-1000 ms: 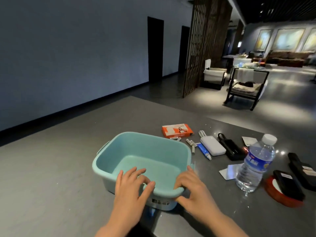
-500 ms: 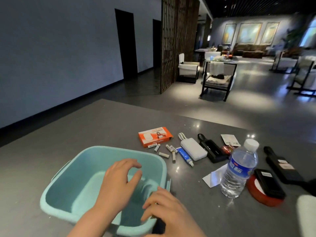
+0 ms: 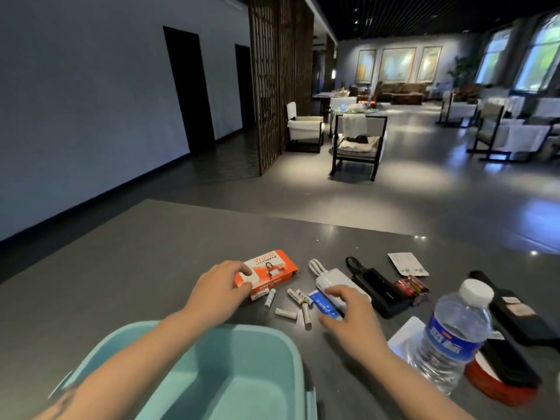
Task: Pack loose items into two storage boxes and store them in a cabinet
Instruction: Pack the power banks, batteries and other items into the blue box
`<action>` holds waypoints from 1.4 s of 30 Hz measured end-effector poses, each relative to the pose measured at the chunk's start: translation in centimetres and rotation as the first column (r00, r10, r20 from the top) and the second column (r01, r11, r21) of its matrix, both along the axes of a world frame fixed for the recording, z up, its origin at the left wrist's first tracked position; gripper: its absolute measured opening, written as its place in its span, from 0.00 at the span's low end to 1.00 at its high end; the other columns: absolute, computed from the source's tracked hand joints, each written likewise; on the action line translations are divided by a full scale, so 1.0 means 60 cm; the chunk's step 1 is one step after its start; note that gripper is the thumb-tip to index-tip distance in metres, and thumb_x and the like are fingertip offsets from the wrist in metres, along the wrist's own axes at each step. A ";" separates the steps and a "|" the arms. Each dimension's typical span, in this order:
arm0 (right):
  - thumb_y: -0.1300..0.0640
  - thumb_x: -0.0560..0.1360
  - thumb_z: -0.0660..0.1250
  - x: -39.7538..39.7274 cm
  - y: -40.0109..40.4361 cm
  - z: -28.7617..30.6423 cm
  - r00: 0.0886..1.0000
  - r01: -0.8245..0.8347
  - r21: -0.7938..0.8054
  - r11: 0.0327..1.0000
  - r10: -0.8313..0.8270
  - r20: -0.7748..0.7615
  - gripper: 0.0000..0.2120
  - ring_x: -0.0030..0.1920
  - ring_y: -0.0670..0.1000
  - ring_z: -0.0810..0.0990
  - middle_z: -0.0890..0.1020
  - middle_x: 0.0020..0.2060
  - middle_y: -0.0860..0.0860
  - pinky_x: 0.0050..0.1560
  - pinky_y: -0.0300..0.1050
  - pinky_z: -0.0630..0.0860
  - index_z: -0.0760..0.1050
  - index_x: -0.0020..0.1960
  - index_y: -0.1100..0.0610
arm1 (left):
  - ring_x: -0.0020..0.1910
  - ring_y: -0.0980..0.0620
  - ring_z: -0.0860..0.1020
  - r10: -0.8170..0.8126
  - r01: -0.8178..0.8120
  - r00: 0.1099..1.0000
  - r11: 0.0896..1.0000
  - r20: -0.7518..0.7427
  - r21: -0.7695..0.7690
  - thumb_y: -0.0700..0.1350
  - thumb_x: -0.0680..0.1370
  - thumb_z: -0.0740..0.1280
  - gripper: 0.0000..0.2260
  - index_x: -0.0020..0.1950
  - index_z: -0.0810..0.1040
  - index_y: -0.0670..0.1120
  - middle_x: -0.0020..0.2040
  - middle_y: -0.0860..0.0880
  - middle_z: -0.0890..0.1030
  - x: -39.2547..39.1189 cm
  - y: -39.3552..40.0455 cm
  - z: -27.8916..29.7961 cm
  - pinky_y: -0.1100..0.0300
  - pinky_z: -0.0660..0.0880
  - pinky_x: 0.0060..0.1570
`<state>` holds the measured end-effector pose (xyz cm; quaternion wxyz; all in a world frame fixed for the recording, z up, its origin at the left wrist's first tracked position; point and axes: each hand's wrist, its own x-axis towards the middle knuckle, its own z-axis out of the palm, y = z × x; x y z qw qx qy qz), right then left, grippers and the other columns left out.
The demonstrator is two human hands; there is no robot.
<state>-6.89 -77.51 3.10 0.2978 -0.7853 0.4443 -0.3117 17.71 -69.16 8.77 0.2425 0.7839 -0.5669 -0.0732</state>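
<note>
My left hand (image 3: 219, 287) pinches the orange box (image 3: 266, 272) (thumb on top), while my right hand (image 3: 353, 313) rests its spread grip on the blue tube (image 3: 324, 306).

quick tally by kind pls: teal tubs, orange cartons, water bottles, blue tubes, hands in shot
teal tub: 1
orange carton: 1
water bottle: 1
blue tube: 1
hands: 2, left hand and right hand
total: 6
</note>
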 end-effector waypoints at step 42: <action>0.48 0.59 0.80 0.025 0.021 0.141 0.997 0.047 -0.088 0.995 -0.042 0.058 0.34 0.52 0.47 0.76 0.77 0.54 0.45 0.52 0.50 0.76 0.70 0.62 0.41 | 0.62 0.60 0.67 -0.083 0.076 0.993 0.994 -0.078 -0.081 0.67 0.58 0.68 0.39 0.67 0.62 0.63 0.62 0.61 0.68 0.016 0.185 0.112 0.60 0.65 0.61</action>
